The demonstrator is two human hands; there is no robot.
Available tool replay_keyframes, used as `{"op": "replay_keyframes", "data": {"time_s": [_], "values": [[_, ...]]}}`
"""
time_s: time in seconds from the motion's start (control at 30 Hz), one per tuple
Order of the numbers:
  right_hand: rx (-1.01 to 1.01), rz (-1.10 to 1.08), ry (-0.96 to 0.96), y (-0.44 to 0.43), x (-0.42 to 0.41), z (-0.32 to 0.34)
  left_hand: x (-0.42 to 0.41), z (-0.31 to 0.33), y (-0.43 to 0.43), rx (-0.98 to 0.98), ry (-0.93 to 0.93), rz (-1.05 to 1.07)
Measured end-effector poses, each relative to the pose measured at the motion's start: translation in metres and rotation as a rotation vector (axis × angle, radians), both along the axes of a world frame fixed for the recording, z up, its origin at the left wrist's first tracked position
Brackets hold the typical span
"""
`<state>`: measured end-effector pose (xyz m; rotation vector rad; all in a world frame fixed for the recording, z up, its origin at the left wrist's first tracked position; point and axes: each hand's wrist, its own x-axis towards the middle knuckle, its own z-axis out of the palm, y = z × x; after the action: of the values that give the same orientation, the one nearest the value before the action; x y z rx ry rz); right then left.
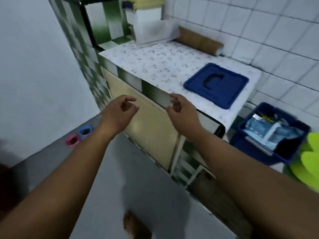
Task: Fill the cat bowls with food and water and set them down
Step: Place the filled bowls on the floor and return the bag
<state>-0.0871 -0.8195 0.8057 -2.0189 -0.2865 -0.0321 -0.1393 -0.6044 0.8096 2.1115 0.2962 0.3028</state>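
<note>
Two small bowls stand side by side on the grey floor by the left wall: a blue bowl point(85, 130) and a pink bowl point(72, 139), each with brown food in it. My left hand point(119, 112) and my right hand point(180, 111) hover in front of the counter's front edge, fingers loosely curled and apart, holding nothing. Both hands are well above and to the right of the bowls. An open blue bin point(269, 135) on the right holds a shiny bag.
A speckled white counter point(155, 64) carries a blue lid point(216, 84), a brown roll point(198, 41) and a white bag point(151, 34) at the back. Beige cabinet doors point(148, 128) sit below it. Something bright green point(309, 157) lies at the right edge. My foot point(133, 225) is on the floor.
</note>
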Motion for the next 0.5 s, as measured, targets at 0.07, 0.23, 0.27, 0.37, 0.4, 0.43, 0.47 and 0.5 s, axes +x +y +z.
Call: {"op": "replay_keyframes", "data": {"time_s": [0.07, 0.23, 0.27, 0.37, 0.4, 0.43, 0.47, 0.5], "values": [[-0.007, -0.104, 0.015, -0.063, -0.022, 0.003, -0.004, 0.005, -0.057, 0.010, -0.022, -0.092], [0.017, -0.309, 0.007, -0.200, -0.072, 0.008, -0.011, 0.015, -0.188, -0.035, -0.045, -0.309], [0.022, -0.352, 0.001, -0.224, -0.081, 0.008, -0.012, 0.017, -0.213, -0.039, -0.045, -0.356], [0.052, -0.497, -0.011, -0.287, -0.105, 0.008, -0.012, 0.021, -0.285, -0.024, -0.035, -0.482], [0.055, -0.542, -0.007, -0.306, -0.112, 0.007, -0.011, 0.020, -0.307, -0.017, -0.034, -0.524], [0.061, -0.583, 0.000, -0.325, -0.119, 0.006, -0.010, 0.019, -0.328, -0.016, -0.038, -0.569], [0.064, -0.621, 0.004, -0.343, -0.126, 0.004, -0.008, 0.018, -0.349, -0.018, -0.037, -0.614], [0.063, -0.660, 0.010, -0.361, -0.133, 0.002, -0.006, 0.014, -0.370, -0.026, -0.028, -0.657]]}}
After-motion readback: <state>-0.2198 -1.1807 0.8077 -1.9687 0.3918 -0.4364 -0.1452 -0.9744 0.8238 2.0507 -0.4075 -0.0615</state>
